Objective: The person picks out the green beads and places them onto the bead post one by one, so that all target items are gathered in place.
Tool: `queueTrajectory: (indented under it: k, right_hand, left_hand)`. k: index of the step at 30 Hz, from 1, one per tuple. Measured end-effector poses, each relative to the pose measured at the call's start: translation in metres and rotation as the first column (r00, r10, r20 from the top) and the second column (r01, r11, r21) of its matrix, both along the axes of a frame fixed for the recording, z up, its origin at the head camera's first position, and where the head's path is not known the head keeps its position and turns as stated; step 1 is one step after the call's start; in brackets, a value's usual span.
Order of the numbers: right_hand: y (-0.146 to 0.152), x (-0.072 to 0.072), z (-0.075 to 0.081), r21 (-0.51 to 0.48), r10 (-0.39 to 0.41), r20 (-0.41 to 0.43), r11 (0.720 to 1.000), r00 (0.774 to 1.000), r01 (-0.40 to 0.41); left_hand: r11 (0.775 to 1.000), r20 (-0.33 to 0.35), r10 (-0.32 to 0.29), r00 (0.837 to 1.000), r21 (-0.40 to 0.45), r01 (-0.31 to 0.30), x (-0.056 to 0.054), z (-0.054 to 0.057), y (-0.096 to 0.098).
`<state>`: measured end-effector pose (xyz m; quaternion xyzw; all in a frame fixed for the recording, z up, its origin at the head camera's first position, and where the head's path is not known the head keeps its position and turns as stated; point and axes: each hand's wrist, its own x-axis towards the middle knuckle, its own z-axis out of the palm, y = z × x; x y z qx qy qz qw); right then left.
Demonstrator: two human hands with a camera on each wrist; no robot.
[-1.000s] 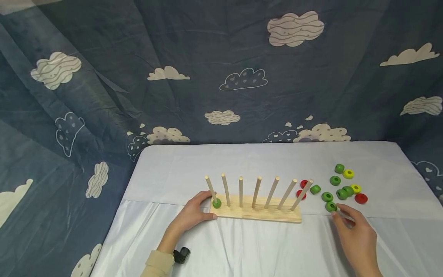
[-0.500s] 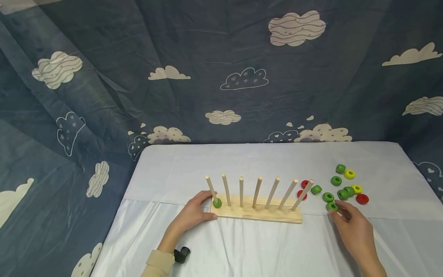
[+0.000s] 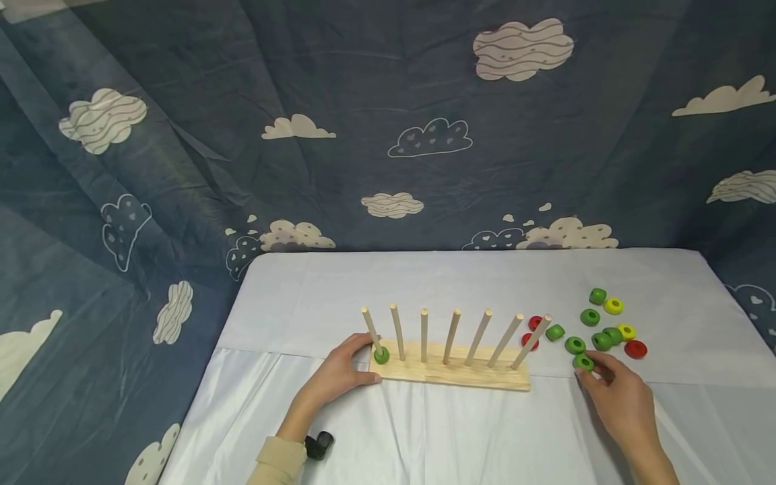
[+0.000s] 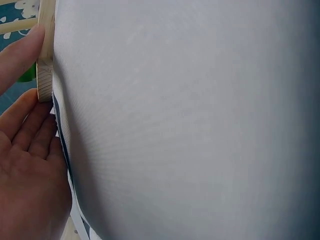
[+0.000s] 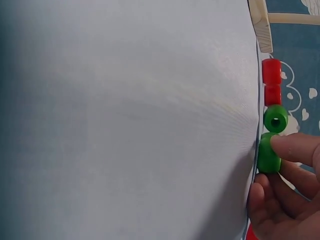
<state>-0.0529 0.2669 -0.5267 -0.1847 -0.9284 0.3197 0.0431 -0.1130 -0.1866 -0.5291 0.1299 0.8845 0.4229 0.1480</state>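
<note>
A wooden peg board (image 3: pixel 451 374) with a row of several upright pegs stands on the white cloth. My left hand (image 3: pixel 330 379) grips its left end, thumb at the front edge and fingers round the back corner. One green bead (image 3: pixel 381 356) sits at the foot of the leftmost peg. To the right of the board, my right hand (image 3: pixel 624 399) pinches a green bead (image 3: pixel 584 362) between thumb and fingers, low at the cloth. In the right wrist view the thumb presses on this bead's (image 5: pixel 268 156) side. Another green bead (image 3: pixel 575 345) lies just behind it.
More beads lie loose at the right: several green ones (image 3: pixel 590 317), two yellow ones (image 3: pixel 613 306) and a few red ones (image 3: pixel 636 349). Two red beads (image 3: pixel 530 341) are partly behind the rightmost peg. A dark cloud-print curtain (image 3: pixel 376 168) hangs behind the table.
The right hand's fingers have closed in around the near green bead, which stays in about the same place. The left hand and the peg board have not moved.
</note>
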Motion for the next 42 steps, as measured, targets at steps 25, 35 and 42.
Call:
queueTrajectory:
  k: [25,35,42]
  right_hand:
    - [-0.015,0.008,0.046,-0.08,0.015,-0.239,0.996,0.971,-0.036]
    - [-0.028,0.004,0.068,-0.13,-0.006,-0.36,0.991,0.933,-0.044]
    - [-0.035,0.003,0.084,-0.118,0.043,-0.416,0.988,0.908,-0.101]
  left_hand:
    - [1.0,-0.013,-0.009,1.0,0.018,0.009,0.0,0.002,0.0]
    - [0.999,-0.017,-0.01,1.0,0.033,0.011,0.0,0.003,0.0]
    - [0.999,-0.005,-0.006,1.0,0.035,0.006,0.001,0.004,0.001]
